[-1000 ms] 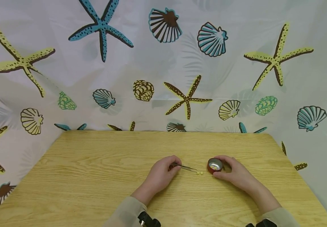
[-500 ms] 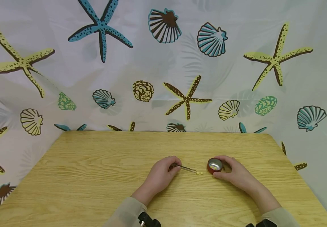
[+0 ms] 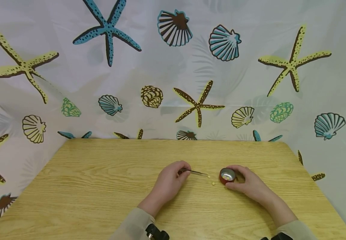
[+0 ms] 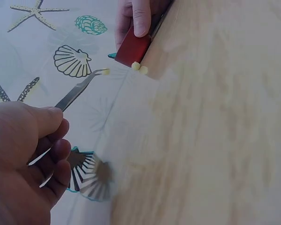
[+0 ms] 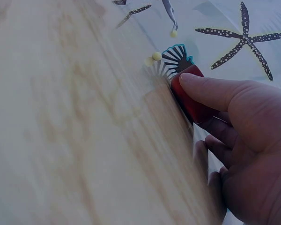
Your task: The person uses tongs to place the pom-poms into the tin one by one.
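Note:
My left hand point(image 3: 168, 182) pinches a pair of metal tweezers point(image 4: 76, 93) with bent tips. Between those tips is a small yellow bead point(image 4: 106, 72), held just above the table. My right hand point(image 3: 252, 185) grips a small round tin point(image 5: 196, 99), red outside and silvery inside, thumb on the near side. The tin stands upright at table level, and a few yellow bits show on its floor in the head view. Another yellow bead point(image 3: 213, 184) lies on the wood, just left of the tin. The far fingers of the right hand are partly hidden behind the tin.
The light wooden table point(image 3: 101, 186) has a glossy top that mirrors nearby things. A white cloth point(image 3: 125, 73) printed with starfish and shells hangs behind it and at both sides.
The tweezers have risen and shifted slightly away, lifting one of the two yellow beads off the table. The right hand and the tin have stayed in place.

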The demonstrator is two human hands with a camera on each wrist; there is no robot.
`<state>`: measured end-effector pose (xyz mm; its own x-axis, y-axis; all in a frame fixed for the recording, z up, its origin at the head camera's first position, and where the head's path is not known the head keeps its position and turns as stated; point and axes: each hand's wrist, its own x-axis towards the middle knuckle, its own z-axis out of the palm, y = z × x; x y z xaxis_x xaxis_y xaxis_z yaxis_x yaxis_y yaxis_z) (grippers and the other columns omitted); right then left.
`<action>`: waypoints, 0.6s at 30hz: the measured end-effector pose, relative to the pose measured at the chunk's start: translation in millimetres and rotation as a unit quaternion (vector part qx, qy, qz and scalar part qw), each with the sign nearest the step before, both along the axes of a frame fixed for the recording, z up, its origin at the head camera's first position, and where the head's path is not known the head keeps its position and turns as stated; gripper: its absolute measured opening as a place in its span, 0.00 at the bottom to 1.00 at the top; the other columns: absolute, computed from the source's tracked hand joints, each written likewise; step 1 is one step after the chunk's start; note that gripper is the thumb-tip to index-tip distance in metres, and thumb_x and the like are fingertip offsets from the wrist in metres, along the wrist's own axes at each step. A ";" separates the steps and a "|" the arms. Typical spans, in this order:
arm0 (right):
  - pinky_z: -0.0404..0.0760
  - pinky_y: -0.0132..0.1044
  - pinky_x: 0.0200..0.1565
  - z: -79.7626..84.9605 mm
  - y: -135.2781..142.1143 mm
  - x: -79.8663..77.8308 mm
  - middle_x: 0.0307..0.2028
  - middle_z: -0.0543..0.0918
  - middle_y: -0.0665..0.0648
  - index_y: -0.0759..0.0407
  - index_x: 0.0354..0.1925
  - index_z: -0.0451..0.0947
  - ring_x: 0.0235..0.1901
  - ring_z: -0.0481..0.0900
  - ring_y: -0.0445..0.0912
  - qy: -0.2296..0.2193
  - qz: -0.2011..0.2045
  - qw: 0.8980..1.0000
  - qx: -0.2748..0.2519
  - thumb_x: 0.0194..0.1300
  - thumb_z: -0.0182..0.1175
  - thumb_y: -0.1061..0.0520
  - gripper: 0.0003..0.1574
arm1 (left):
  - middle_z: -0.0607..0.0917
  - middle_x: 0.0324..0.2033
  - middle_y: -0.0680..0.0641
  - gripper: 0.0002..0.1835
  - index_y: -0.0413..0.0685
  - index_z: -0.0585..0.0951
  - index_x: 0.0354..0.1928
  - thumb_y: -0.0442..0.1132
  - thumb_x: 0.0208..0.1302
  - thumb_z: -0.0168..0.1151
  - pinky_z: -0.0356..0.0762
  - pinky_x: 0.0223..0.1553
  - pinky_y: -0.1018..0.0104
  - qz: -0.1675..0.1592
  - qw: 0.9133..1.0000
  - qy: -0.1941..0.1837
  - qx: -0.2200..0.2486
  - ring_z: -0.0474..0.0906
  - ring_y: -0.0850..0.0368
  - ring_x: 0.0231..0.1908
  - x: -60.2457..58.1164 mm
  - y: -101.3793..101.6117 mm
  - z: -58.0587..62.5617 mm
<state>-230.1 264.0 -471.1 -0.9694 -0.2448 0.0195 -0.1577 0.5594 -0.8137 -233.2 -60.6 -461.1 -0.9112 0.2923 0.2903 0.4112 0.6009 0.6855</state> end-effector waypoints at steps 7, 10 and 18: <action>0.59 0.70 0.77 -0.2 0.3 0.2 0.69 0.79 0.63 0.57 0.73 0.78 0.77 0.66 0.66 0.000 0.000 1.000 0.000 0.69 0.80 0.47 0.41 | 0.86 0.44 0.58 0.04 0.56 0.86 0.51 0.39 0.83 0.65 0.83 0.46 0.57 0.003 1.000 0.013 0.014 0.83 0.61 0.44 -2.3 1.4 11.3; 0.59 0.69 0.77 -0.5 0.5 0.0 0.69 0.80 0.62 0.57 0.73 0.78 0.77 0.67 0.65 0.003 0.002 1.000 -0.003 0.69 0.80 0.47 0.40 | 0.86 0.44 0.58 0.04 0.56 0.86 0.52 0.40 0.83 0.65 0.83 0.47 0.57 0.001 1.000 0.014 0.015 0.83 0.61 0.45 -2.9 3.9 15.5; 0.58 0.70 0.77 0.1 0.4 0.2 0.69 0.80 0.62 0.57 0.73 0.78 0.77 0.66 0.65 0.003 0.006 1.000 -0.011 0.69 0.80 0.48 0.40 | 0.87 0.46 0.55 0.04 0.54 0.87 0.52 0.38 0.83 0.65 0.83 0.48 0.56 -0.008 0.999 0.023 0.023 0.83 0.59 0.46 -5.7 18.2 26.4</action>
<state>-230.0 264.4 -470.9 -0.9662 -0.2559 0.0312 -0.1695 0.5396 -0.8247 -238.9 -42.5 -434.7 -0.8922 0.2920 0.3447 0.4516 0.5616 0.6933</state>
